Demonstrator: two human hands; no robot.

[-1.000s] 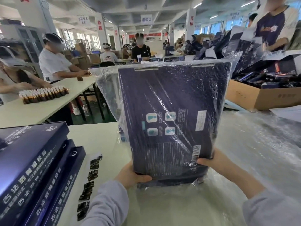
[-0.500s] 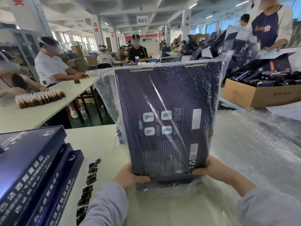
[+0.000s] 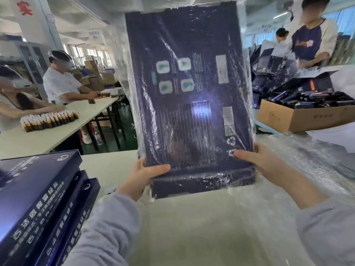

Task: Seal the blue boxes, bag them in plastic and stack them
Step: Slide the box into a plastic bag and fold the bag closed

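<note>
Holding the blue box (image 3: 192, 93) upright in front of us, we have it by its two lower corners. The left hand (image 3: 142, 175) grips the lower left corner, thumb laid across the printed face and fingers out of sight behind. The right hand (image 3: 255, 160) grips the lower right corner the same way. The box is already inside the clear plastic bag (image 3: 126, 77), whose film clings to the face and hangs loose past the left side. Its long axis runs straight up, with the top edge at the very top of the view. Its bottom end appears to hang just clear of the desk (image 3: 107, 166), above the middle of the near edge.

The stack of blue boxes (image 3: 38, 198) lies flat at the near left corner of the desk, to the left of both hands and lower than the held box. The left hand is the nearer one. We judge that stacking calls for tipping the long axis from upright to flat and swinging it leftward, left hand leading. Whether the bag's mouth is closed we cannot tell. Loose plastic sheeting (image 3: 307, 160) covers the right side of the desk.

Against half a second ago, the box is higher and closer to us. Then its top edge showed whole, well below the ceiling, and its bottom end sat lower. The grip at both corners is unchanged.
</note>
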